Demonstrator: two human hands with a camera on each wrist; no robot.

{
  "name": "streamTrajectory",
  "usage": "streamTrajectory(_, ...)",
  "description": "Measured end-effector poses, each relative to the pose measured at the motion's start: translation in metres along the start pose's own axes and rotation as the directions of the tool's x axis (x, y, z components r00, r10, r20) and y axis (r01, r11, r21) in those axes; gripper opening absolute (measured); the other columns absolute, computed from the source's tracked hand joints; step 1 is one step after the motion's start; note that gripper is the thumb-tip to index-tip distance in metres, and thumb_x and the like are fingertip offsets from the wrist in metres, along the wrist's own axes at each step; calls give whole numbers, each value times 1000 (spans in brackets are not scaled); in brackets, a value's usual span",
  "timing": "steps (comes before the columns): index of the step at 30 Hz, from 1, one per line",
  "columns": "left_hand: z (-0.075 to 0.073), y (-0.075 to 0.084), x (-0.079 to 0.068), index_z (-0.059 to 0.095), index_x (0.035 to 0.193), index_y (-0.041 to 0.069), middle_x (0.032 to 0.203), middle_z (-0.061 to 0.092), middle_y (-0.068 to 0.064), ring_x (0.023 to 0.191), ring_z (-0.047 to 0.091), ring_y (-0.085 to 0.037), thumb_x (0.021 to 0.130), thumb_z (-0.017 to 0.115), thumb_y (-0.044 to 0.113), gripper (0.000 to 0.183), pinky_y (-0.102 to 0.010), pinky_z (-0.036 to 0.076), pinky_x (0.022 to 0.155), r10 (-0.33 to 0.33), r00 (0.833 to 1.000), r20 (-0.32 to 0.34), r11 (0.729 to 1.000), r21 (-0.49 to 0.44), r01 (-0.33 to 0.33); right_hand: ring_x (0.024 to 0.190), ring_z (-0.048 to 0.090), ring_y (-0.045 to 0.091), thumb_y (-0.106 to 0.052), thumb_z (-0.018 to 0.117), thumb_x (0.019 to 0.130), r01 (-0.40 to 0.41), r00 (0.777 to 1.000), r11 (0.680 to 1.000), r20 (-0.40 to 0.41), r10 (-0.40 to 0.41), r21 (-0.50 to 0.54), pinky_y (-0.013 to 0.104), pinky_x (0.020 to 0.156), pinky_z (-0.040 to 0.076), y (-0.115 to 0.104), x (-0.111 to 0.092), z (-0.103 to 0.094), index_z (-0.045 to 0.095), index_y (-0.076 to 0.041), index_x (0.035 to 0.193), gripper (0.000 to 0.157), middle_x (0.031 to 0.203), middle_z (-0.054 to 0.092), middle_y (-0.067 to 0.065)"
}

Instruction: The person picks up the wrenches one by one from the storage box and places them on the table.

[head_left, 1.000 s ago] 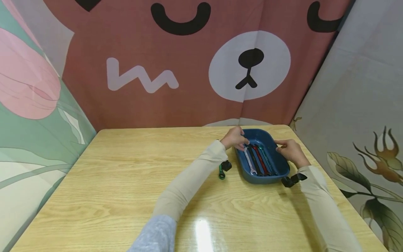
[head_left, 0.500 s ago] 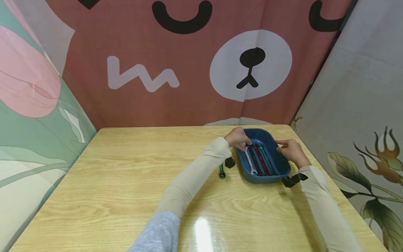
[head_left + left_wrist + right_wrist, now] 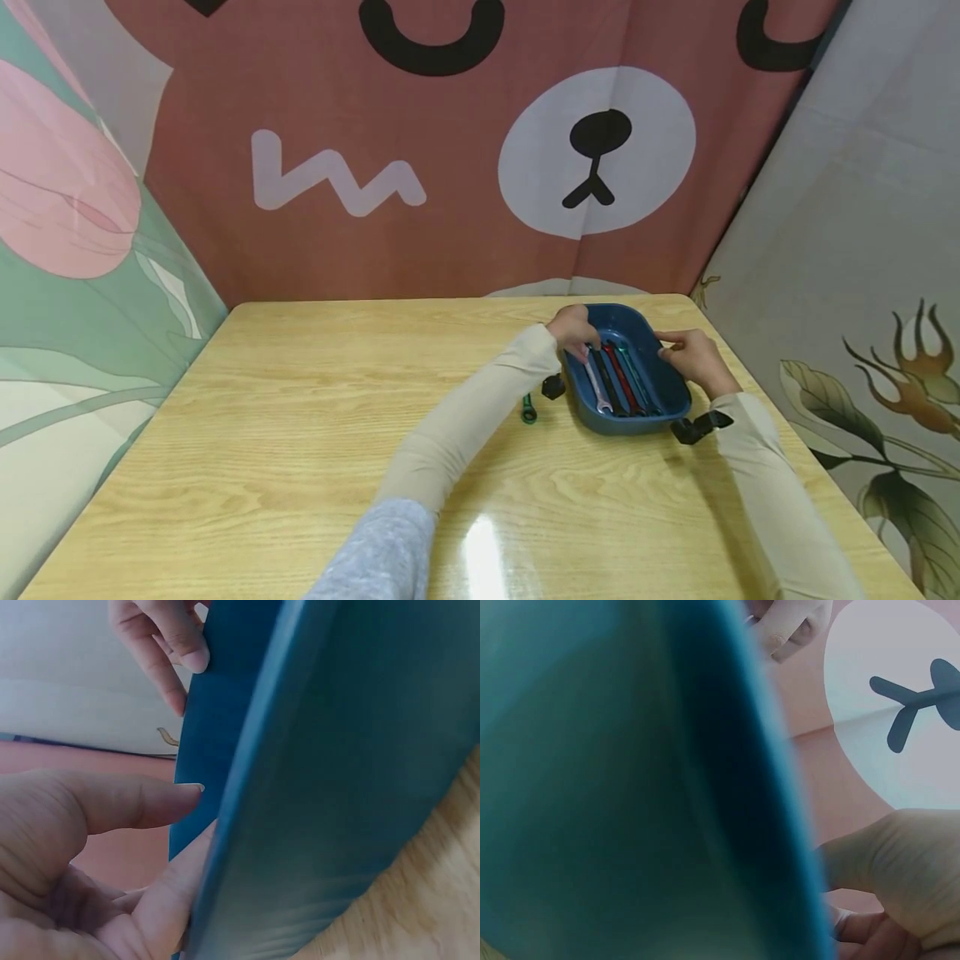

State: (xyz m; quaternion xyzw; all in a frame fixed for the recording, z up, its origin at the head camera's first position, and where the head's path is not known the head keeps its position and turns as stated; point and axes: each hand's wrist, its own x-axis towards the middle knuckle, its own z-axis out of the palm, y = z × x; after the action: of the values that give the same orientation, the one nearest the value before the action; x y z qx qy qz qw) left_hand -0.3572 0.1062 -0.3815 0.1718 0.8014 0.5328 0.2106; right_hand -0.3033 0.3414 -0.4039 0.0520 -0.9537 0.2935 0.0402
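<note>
A blue plastic bin [image 3: 630, 427] stands at the back right of the table, with several wrenches lying side by side in it. They include a silver wrench [image 3: 597, 387] on the left, a red wrench [image 3: 622, 379] and a green wrench [image 3: 640, 379]. My left hand [image 3: 576, 330] reaches over the left rim, its fingers at the silver wrench's far end. In the left wrist view its thumb is apart from the fingers, whose tips are hidden behind the bin wall. My right hand [image 3: 699, 360] grips the bin's right rim, the thumb on the inner side.
A green wrench with a ring end [image 3: 529, 410] lies on the wooden table [image 3: 315, 433], left of the bin and partly behind the left sleeve. A bear-print curtain [image 3: 375, 250] hangs along the back edge, and a floral curtain [image 3: 847, 275] closes off the right side.
My left hand has shifted slightly right, further over the bin's rim. The right hand keeps its grip, and the bin and wrenches hold nearly the same places.
</note>
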Motion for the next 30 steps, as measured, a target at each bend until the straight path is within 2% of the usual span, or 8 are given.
streamTrajectory(4,-1,2,0,48,135,-13,109,59,-30,98,66,-44,89,70,-2,52,-43,63,75,2,1000,0,995,104,-2,100,64,47,-4,60,96,8,1000,1000,-1,-8,-6,46,69,57,-1,1,0,55,8,135,42,119,61,37)
streamTrajectory(6,-1,5,-1,44,140,-12,122,57,-28,101,66,-42,91,68,-1,56,-41,63,76,-10,1000,14,992,126,8,101,63,48,-4,60,96,13,1000,1000,-2,-13,-8,46,69,57,-1,1,-1,55,8,135,41,120,61,37)
streamTrajectory(11,2,10,-2,23,154,-7,150,36,-27,110,62,-46,94,62,-5,72,-47,59,89,-70,996,59,995,72,65,93,65,43,-3,61,96,10,1000,1000,1,-10,-7,38,62,54,-1,1,-3,55,9,135,42,117,62,38)
streamTrajectory(15,7,12,-1,24,154,-5,154,32,-25,110,63,-46,94,60,-7,70,-47,58,91,-97,994,51,991,96,92,94,65,44,-3,61,96,-1,1000,1000,2,1,-5,40,64,56,-1,0,-2,55,8,135,42,118,62,38)
streamTrajectory(22,16,17,-2,31,152,-3,151,39,-19,101,68,-40,95,61,-4,64,-40,61,85,-130,992,2,969,212,126,95,65,43,-3,59,96,-14,1000,1000,4,14,17,33,59,54,0,-1,0,55,8,136,42,119,61,38)
streamTrajectory(27,17,20,-3,25,156,-1,158,30,-17,107,66,-41,97,57,-4,67,-42,59,90,-151,989,12,965,221,144,90,64,39,-4,59,97,-24,1000,1000,13,24,20,32,57,53,1,0,0,54,8,137,42,118,61,38)
streamTrajectory(30,18,21,-1,26,155,0,157,33,-17,107,66,-40,97,58,-4,66,-42,59,90,-158,987,11,960,234,151,90,64,39,-4,59,97,-26,1000,1000,15,26,17,32,57,53,0,0,-2,53,8,137,43,119,60,39)
